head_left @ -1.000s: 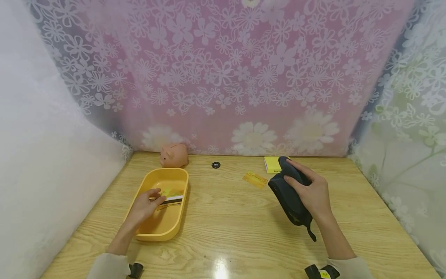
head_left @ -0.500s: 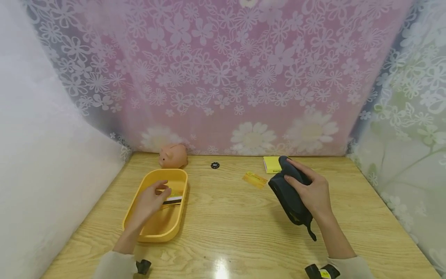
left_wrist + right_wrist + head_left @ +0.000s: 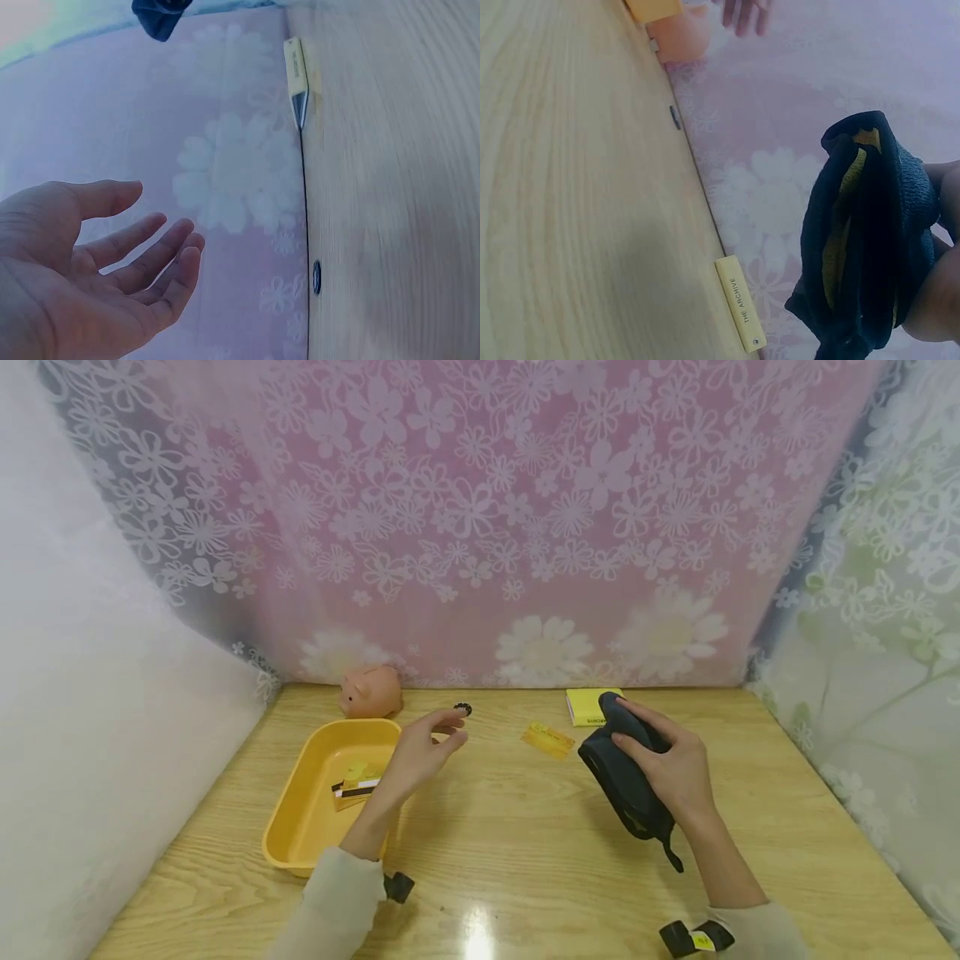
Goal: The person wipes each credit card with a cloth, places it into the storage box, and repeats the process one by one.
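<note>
My right hand (image 3: 678,777) grips a dark zip pouch (image 3: 630,781) above the table's right side. In the right wrist view the pouch (image 3: 862,240) gapes, with yellow showing inside and a dark interior. My left hand (image 3: 420,752) is in the air between the yellow tray (image 3: 281,827) and a black poker chip (image 3: 463,708). Its fingers are loosely bent with nothing between them, as the left wrist view shows of the hand (image 3: 112,270). Several cards (image 3: 356,792) lie in the tray, partly hidden behind the left forearm.
A pink piggy bank (image 3: 371,692) stands behind the tray. An orange-yellow card (image 3: 547,740) lies flat mid-table. Behind it is a yellow book (image 3: 588,707), marked "THE ARCHIVE" in the right wrist view. A floral curtain (image 3: 480,568) closes off the table's back edge.
My left hand has come up out of the tray and moved right and away toward the poker chip, carrying nothing. The right hand and pouch have stayed almost still.
</note>
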A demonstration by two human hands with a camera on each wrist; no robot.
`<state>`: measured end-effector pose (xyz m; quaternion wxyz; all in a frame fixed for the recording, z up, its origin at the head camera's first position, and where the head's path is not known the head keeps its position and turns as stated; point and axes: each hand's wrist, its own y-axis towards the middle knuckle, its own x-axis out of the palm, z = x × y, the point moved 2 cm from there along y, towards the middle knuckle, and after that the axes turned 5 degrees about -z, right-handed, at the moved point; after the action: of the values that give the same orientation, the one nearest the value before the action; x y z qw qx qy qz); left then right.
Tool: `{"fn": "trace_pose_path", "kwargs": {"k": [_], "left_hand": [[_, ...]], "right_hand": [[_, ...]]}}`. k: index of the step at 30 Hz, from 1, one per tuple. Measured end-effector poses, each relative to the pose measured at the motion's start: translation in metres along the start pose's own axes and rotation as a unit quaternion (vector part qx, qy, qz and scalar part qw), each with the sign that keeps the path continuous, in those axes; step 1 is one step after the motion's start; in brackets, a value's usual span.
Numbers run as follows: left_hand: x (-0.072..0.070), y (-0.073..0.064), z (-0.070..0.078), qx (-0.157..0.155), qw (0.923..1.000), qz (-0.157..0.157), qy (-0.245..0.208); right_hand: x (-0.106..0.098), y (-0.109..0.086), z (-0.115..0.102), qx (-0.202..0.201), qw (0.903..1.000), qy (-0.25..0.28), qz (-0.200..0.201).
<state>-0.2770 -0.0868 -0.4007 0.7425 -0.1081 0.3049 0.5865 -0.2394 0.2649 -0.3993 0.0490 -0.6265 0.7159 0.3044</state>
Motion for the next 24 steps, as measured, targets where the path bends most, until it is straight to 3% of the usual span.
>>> {"fn": "trace_pose_path", "kwargs": {"k": [6, 14, 20, 24], "left_hand": [[0.035, 0.035, 0.004, -0.012, 0.9987, -0.048, -0.008], [0.084, 0.073, -0.011, -0.037, 0.992, -0.12, -0.01], [0.112, 0.092, -0.023, -0.012, 0.9829, -0.182, 0.023], [0.121, 0.101, -0.025, -0.007, 0.9803, -0.192, 0.043]], "right_hand": [[-0.003, 0.0, 0.0, -0.003, 1.0, 0.006, -0.006], [-0.005, -0.003, 0.001, -0.002, 1.0, 0.005, -0.006], [-0.005, -0.005, 0.002, 0.0, 0.9999, 0.008, -0.006], [-0.007, -0.004, 0.004, 0.005, 1.0, 0.001, -0.003]]}}
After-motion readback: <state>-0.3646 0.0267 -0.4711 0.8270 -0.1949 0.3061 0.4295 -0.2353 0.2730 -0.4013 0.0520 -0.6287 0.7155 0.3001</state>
